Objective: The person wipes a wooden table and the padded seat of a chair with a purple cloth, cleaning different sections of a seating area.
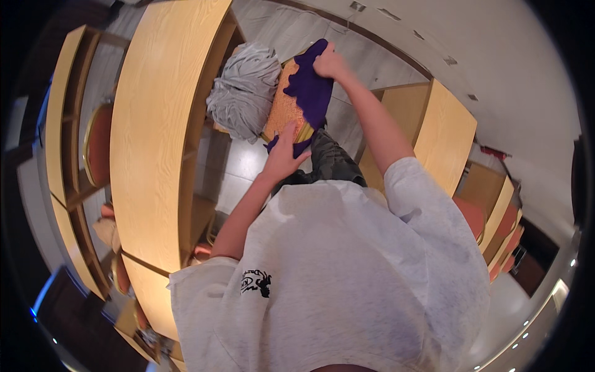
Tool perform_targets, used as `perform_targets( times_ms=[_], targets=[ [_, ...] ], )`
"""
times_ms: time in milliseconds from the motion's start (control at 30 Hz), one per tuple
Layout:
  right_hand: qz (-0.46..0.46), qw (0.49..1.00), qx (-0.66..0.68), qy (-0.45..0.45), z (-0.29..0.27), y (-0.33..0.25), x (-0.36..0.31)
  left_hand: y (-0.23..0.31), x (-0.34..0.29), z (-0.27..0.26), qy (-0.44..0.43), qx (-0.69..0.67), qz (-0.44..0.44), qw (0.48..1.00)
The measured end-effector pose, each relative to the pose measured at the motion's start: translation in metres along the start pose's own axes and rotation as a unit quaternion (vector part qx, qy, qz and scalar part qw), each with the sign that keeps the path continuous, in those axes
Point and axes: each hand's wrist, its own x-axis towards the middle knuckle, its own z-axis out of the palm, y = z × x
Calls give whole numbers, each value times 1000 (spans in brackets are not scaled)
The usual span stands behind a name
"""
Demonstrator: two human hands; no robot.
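A purple cloth (312, 84) with a wavy edge lies partly over an orange patterned chair seat (286, 98) with a gold edge. At the cloth's far right corner, my right hand (330, 62) is closed on the fabric. My left hand (286, 155) rests at the near end of the orange seat, thumb apart and fingers stretched out. Some of the same purple fabric shows beneath and beside it. A heap of grey cloth (246, 90) sits just left of the orange seat, and what carries it is mostly hidden.
A long wooden desk (152, 124) stands along my left, with another wooden desk (65, 124) beyond it. To the right is a wooden desk (443, 127) near the white wall (496, 68). Orange chairs (99, 146) stand among the desks. My legs (334, 158) are close to the seat.
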Motion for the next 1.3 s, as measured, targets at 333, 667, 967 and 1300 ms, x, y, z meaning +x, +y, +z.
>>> perform_targets(
  times_ms=[333,667,967,1300],
  targets=[
    [45,936,61,-344,10,17,153,-24,-93,49,190,-107,-370,903],
    [79,944,216,-235,33,80,213,99,-106,34,377,-56,-345,858],
    [42,937,222,-266,-2,58,149,204,-93,-37,557,-81,-235,792],
    [-275,896,207,-279,-51,51,75,185,-100,-104,723,89,-230,645]
  ],
)
